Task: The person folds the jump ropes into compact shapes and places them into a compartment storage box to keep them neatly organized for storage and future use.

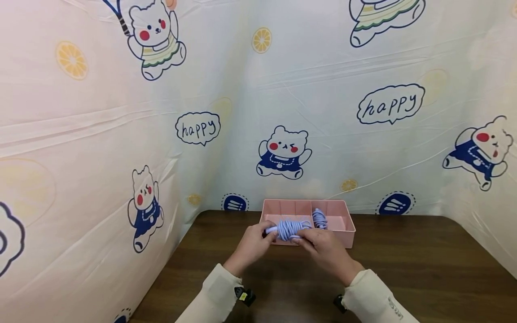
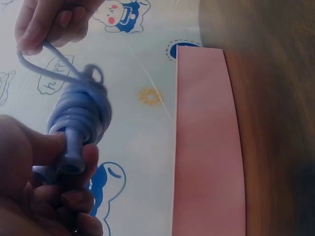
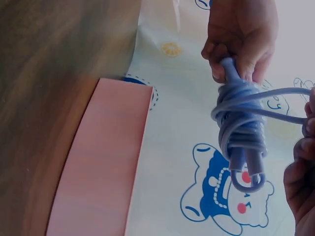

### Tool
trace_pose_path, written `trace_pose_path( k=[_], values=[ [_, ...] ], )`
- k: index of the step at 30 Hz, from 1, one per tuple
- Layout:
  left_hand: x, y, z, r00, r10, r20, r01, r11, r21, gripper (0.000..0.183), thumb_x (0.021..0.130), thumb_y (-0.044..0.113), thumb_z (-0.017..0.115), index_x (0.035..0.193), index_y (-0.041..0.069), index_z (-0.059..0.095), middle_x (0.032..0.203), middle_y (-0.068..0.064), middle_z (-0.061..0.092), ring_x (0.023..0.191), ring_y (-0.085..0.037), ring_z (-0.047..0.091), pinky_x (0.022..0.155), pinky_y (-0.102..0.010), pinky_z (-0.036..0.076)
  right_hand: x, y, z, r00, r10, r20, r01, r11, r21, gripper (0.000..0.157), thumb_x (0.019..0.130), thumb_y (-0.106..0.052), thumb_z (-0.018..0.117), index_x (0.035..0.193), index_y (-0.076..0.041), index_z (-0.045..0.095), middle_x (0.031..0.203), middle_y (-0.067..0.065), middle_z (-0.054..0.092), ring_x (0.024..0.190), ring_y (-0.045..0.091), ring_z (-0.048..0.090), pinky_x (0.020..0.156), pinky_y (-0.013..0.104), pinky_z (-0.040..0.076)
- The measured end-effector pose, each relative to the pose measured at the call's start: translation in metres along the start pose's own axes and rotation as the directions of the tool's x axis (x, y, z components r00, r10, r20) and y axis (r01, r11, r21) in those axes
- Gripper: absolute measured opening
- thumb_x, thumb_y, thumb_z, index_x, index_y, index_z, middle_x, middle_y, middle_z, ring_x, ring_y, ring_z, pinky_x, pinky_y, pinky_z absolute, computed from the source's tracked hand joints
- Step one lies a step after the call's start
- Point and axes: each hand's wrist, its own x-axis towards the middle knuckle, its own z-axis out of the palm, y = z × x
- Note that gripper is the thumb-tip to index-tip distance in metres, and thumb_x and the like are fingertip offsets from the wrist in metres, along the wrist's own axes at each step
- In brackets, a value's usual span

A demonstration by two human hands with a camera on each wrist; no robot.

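A light blue cord (image 1: pixel 288 230), wound in many turns into a bundle, is held up in front of the pink box. My left hand (image 1: pixel 251 244) grips one end, where thicker tube-like ends (image 2: pixel 74 152) stick out between thumb and fingers. My right hand (image 1: pixel 328 250) pinches a loop of the cord (image 3: pixel 285 91), drawn out sideways from the bundle. At the bundle's other end, two tube ends and a small loop (image 3: pixel 248 184) show in the right wrist view. A second light blue wound cord (image 1: pixel 319 218) lies in the box by its divider.
The pink box (image 1: pixel 343 237) with a divider stands on the dark wooden table (image 1: pixel 387 264), near its back edge. A printed cloth (image 1: pixel 323 116) hangs behind the table and along its sides.
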Motion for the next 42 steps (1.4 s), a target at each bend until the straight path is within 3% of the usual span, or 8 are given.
trace_pose_path(
  k=[8, 14, 22, 28, 31, 37, 39, 42],
  values=[
    [0.001, 0.005, -0.001, 0.994, 0.027, 0.104, -0.030, 0.999, 0.024, 0.013, 0.097, 0.021, 0.062, 0.108, 0.017, 0.068, 0.085, 0.005, 0.062, 0.072, -0.012, 0.056, 0.064, -0.026, 0.051, 0.007, 0.005, -0.007, 1.000, 0.006, 0.007, -0.006, 0.999, -0.045, 0.012, 0.086, -0.017, 0.075, 0.095, -0.015, 0.066, 0.088, -0.010, 0.066, 0.077, 0.005, 0.058, 0.073, 0.031, 0.054],
    [-0.001, 0.005, 0.001, 0.984, 0.016, 0.179, -0.012, 1.000, -0.022, 0.013, 0.097, 0.024, 0.062, 0.108, 0.019, 0.068, 0.088, 0.006, 0.061, 0.077, -0.014, 0.057, 0.066, -0.027, 0.052, 0.007, 0.005, -0.008, 0.993, 0.110, 0.038, -0.108, 0.993, -0.056, 0.008, 0.090, -0.020, 0.071, 0.094, -0.017, 0.065, 0.085, -0.013, 0.061, 0.075, 0.006, 0.050, 0.069, 0.028, 0.050],
    [0.000, 0.001, -0.003, 0.963, 0.103, 0.249, -0.093, 0.994, -0.051, 0.018, 0.097, 0.028, 0.062, 0.112, 0.020, 0.068, 0.093, 0.008, 0.062, 0.084, -0.013, 0.057, 0.075, -0.026, 0.051, 0.009, 0.008, -0.009, 0.949, 0.295, 0.112, -0.301, 0.953, 0.036, 0.007, 0.096, -0.028, 0.064, 0.095, -0.021, 0.064, 0.079, -0.015, 0.054, 0.073, 0.009, 0.049, 0.064, 0.025, 0.047],
    [0.001, -0.002, -0.005, 0.943, 0.166, 0.288, -0.142, 0.984, -0.103, 0.017, 0.098, 0.027, 0.060, 0.113, 0.023, 0.067, 0.095, 0.009, 0.062, 0.087, -0.013, 0.057, 0.077, -0.027, 0.051, 0.009, 0.016, -0.006, 0.916, 0.360, 0.176, -0.388, 0.907, 0.162, 0.010, 0.097, -0.031, 0.061, 0.094, -0.022, 0.064, 0.079, -0.013, 0.054, 0.075, 0.012, 0.051, 0.065, 0.026, 0.048],
    [0.001, -0.005, -0.007, 0.936, 0.187, 0.298, -0.154, 0.979, -0.132, 0.018, 0.098, 0.027, 0.059, 0.114, 0.024, 0.067, 0.098, 0.009, 0.063, 0.089, -0.014, 0.057, 0.078, -0.028, 0.051, 0.009, 0.019, -0.003, 0.892, 0.382, 0.240, -0.440, 0.857, 0.270, 0.014, 0.099, -0.032, 0.058, 0.092, -0.021, 0.064, 0.083, -0.008, 0.056, 0.080, 0.016, 0.052, 0.068, 0.029, 0.049],
    [0.000, -0.012, -0.012, 0.914, 0.204, 0.352, -0.132, 0.967, -0.218, 0.017, 0.099, 0.029, 0.057, 0.113, 0.026, 0.066, 0.098, 0.007, 0.063, 0.091, -0.015, 0.057, 0.080, -0.030, 0.051, 0.008, 0.021, 0.000, 0.807, 0.390, 0.443, -0.582, 0.649, 0.490, 0.017, 0.100, -0.026, 0.057, 0.105, -0.010, 0.059, 0.092, 0.008, 0.057, 0.085, 0.025, 0.054, 0.070, 0.031, 0.050],
    [-0.001, -0.014, -0.013, 0.898, 0.212, 0.384, -0.120, 0.961, -0.250, 0.016, 0.100, 0.029, 0.056, 0.112, 0.026, 0.066, 0.097, 0.006, 0.063, 0.091, -0.015, 0.057, 0.081, -0.031, 0.050, 0.007, 0.021, 0.000, 0.809, 0.351, 0.472, -0.579, 0.613, 0.538, 0.020, 0.099, -0.022, 0.058, 0.110, -0.005, 0.055, 0.097, 0.011, 0.055, 0.088, 0.027, 0.053, 0.073, 0.030, 0.049],
    [0.000, -0.015, -0.015, 0.875, 0.253, 0.413, -0.127, 0.943, -0.307, 0.014, 0.100, 0.027, 0.055, 0.110, 0.023, 0.065, 0.096, 0.004, 0.062, 0.090, -0.015, 0.056, 0.080, -0.033, 0.050, 0.005, 0.022, -0.001, 0.846, 0.264, 0.463, -0.526, 0.559, 0.641, 0.021, 0.098, -0.014, 0.057, 0.112, 0.001, 0.052, 0.104, 0.017, 0.051, 0.094, 0.029, 0.050, 0.078, 0.029, 0.048]
  ],
)
